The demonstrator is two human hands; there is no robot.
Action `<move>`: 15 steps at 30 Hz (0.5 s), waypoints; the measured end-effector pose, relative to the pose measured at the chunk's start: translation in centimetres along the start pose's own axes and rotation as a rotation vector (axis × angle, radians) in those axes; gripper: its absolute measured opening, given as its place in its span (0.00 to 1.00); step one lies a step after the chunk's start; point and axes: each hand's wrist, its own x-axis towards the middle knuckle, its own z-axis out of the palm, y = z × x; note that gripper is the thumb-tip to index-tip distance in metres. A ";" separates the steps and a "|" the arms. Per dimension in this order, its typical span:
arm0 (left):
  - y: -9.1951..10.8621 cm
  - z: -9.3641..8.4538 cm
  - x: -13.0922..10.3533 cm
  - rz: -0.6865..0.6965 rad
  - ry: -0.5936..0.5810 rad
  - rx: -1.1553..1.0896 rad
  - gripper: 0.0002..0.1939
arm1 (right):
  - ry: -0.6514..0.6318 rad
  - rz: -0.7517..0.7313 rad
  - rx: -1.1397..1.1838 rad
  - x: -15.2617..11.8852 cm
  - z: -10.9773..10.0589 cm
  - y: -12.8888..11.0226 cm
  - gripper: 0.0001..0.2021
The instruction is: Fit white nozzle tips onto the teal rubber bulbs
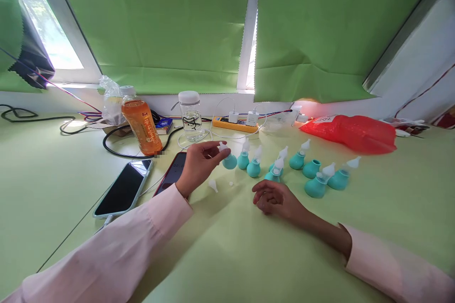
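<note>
Where the left fingertips hover, the nearest things are close on two sides: a row of teal bulbs with clear tips begins just to their right, and a loose clear nozzle and a small white piece lie just nearer the person. Bare tabletop spreads from below both sets of fingers back between the forearms; its near edge is out of view.

The left hand reaches in with thumb and index finger pinched narrow on the clear top of a teal squeeze bulb, its round body hanging below them. Whether that body touches the table, I cannot tell. The right hand rests low with its fingers curled in; whether they hold anything is hidden. Just beyond them stands a clustered pair of bulbs, and farther right an open-topped bulb.

The surface is pale green. A red-edged phone lies partly behind the left hand, with a second phone farther left. Beyond the left fingers are an orange drink bottle, a clear water bottle and a yellow power strip; a red plastic bag lies beyond the bulbs, below green blinds.
</note>
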 end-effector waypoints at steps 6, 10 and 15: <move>-2.5 0.1 0.6 0.010 -0.189 0.317 0.17 | -0.010 -0.003 -0.102 -0.2 0.3 -0.3 0.14; -2.7 0.3 0.4 0.016 -0.248 0.316 0.17 | -0.009 0.010 -0.097 -0.2 0.4 -0.4 0.14; -2.8 0.5 0.0 -0.038 -0.318 0.268 0.22 | -0.012 -0.004 -0.138 -0.2 0.4 -0.3 0.13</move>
